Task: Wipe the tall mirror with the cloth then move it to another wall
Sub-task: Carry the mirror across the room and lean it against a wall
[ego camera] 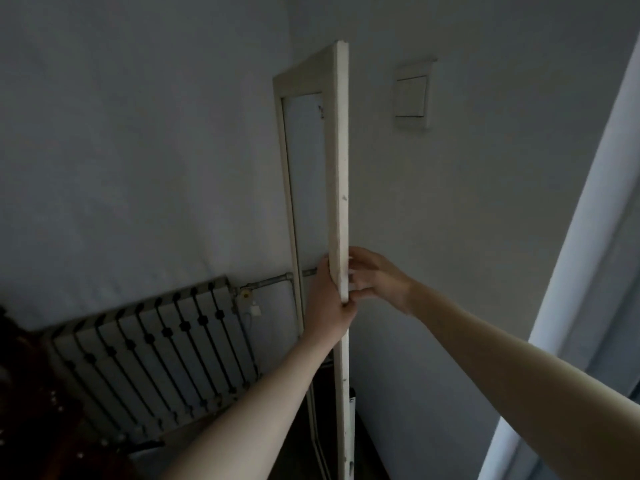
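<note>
The tall mirror point(337, 168) has a cream frame and stands upright in the room corner, turned almost edge-on to me, its glass facing left. My left hand point(329, 299) grips the frame's near edge at mid-height, thumb on the glass side. On the back side of that same edge, at the same height, my right hand point(377, 277) wraps its fingers around the frame. No cloth is in view.
A ribbed radiator point(156, 351) with a pipe and valve point(249, 296) runs along the left wall, low down. A wall switch plate point(412, 93) sits on the right wall beside the mirror's top. A pale door frame point(581, 271) rises at the right. Dark furniture fills the lower left corner.
</note>
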